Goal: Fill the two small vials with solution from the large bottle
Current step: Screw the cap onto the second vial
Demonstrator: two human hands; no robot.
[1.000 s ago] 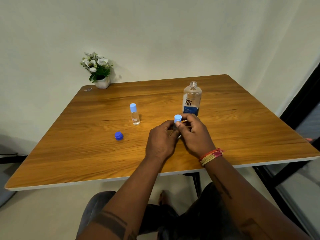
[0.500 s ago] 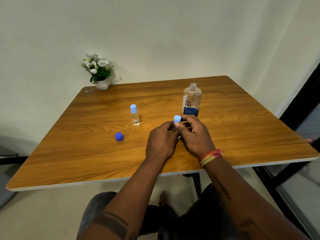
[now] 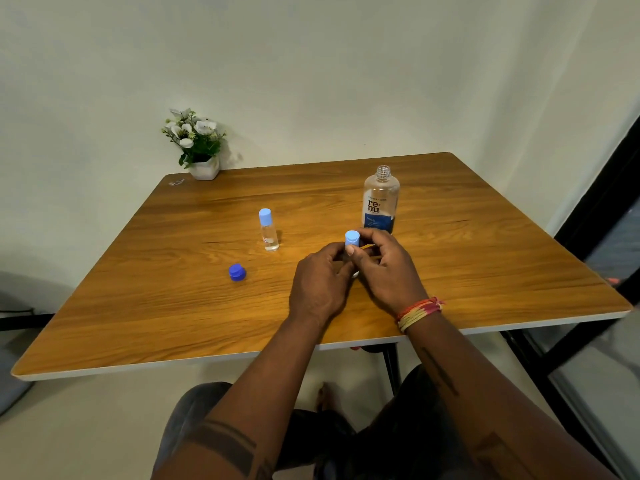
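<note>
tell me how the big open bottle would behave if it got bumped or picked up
The bottle looks tall on a narrow base, so a sideways bump could probably tip it. Its neck is uncapped, with the dark cap lying apart on the table, so tipping would likely spill. The smooth clear wall may be somewhat slippery.

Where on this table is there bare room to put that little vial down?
Bare wood lies right of the large bottle and along the near edge left of the left hand. It is crowded between the capped vial, dark blue cap and both hands.
</note>
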